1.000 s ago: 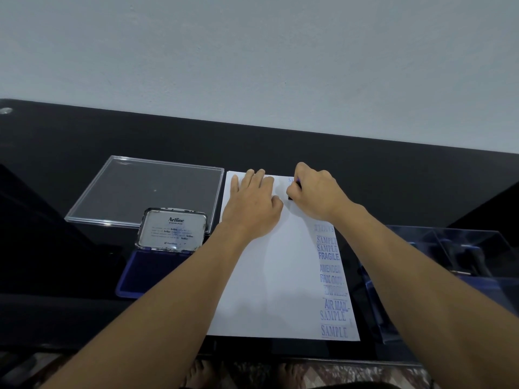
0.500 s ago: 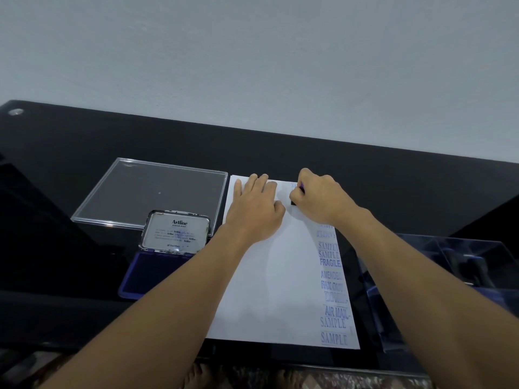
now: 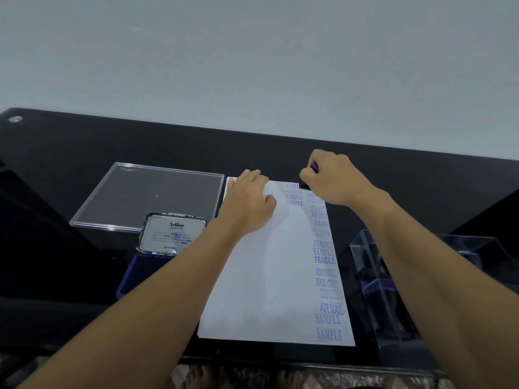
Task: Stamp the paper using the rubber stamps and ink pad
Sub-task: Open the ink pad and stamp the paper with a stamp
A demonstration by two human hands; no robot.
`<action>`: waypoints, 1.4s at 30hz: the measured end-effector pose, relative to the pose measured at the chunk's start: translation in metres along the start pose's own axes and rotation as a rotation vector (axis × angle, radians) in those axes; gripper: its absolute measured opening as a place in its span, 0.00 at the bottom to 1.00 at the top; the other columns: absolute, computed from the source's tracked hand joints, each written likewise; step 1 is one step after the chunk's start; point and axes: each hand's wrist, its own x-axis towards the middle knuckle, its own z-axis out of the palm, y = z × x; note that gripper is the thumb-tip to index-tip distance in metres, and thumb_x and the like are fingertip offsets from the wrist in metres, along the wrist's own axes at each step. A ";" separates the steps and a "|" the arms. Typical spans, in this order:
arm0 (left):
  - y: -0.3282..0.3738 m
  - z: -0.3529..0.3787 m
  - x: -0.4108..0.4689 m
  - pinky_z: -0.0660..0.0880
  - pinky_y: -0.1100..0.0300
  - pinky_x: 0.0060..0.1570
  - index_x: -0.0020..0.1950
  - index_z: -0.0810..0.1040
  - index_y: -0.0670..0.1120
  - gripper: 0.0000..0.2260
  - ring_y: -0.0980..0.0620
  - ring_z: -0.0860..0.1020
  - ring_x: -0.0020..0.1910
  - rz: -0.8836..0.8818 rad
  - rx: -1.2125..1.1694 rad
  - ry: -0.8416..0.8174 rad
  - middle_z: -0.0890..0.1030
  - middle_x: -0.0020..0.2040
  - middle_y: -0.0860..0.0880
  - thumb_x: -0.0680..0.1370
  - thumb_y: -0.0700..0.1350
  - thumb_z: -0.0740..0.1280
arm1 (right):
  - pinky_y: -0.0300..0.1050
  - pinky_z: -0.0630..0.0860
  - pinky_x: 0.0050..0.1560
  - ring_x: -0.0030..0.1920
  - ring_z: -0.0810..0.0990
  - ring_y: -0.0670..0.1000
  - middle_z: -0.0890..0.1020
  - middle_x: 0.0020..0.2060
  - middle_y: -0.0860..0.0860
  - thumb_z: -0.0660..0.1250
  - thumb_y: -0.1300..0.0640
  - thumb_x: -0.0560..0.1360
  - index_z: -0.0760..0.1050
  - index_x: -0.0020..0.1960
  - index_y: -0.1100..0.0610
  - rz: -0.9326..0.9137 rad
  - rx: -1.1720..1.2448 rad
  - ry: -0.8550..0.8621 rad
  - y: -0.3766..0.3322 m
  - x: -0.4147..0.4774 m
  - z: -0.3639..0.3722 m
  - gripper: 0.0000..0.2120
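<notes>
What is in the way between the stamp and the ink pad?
The left hand, resting flat on the paper, lies between the stamp gripped in the right hand and the open ink pad. The stamp would probably have to pass over it.

We see black, white & blue-violet across the table.
Table (image 3: pixel 84 141) is glossy black, w/ a pale grey wall (image 3: pixel 252 66) behind. Paper (image 3: pixel 261 276) is white, w/ a column of blue-violet stamped words (SAMPLE, FRAGILE, AIR MAIL etc.) down its right edge & a short 2nd column of SAMPLE at its far edge. Stamp (image 3: pixel 315 166) shows a purple tip. Ink pad (image 3: pixel 134 276), toward the table's near-left, is deep blue; its lid (image 3: pixel 172 233) is silver-white w/ black "Artline" print & blue smudges. Tray (image 3: pixel 146 195) at far left is clear, colourless. Box (image 3: pixel 370 287) at the table's right edge is clear w/ a blue tint.
</notes>
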 end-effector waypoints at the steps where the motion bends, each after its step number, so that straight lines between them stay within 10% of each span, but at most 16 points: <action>1: 0.000 -0.001 -0.001 0.57 0.51 0.70 0.67 0.73 0.40 0.18 0.46 0.64 0.71 0.001 -0.004 0.000 0.71 0.70 0.43 0.78 0.42 0.62 | 0.52 0.76 0.39 0.38 0.76 0.54 0.79 0.41 0.54 0.60 0.51 0.79 0.72 0.49 0.59 0.002 -0.002 0.001 0.000 0.000 0.000 0.10; 42: 0.184 -0.010 -0.111 0.58 0.52 0.70 0.68 0.73 0.44 0.17 0.51 0.65 0.70 0.231 -0.086 -0.182 0.72 0.69 0.49 0.80 0.47 0.59 | 0.41 0.69 0.37 0.42 0.76 0.46 0.79 0.43 0.47 0.67 0.45 0.79 0.74 0.47 0.47 0.196 0.040 0.027 0.109 -0.229 -0.098 0.07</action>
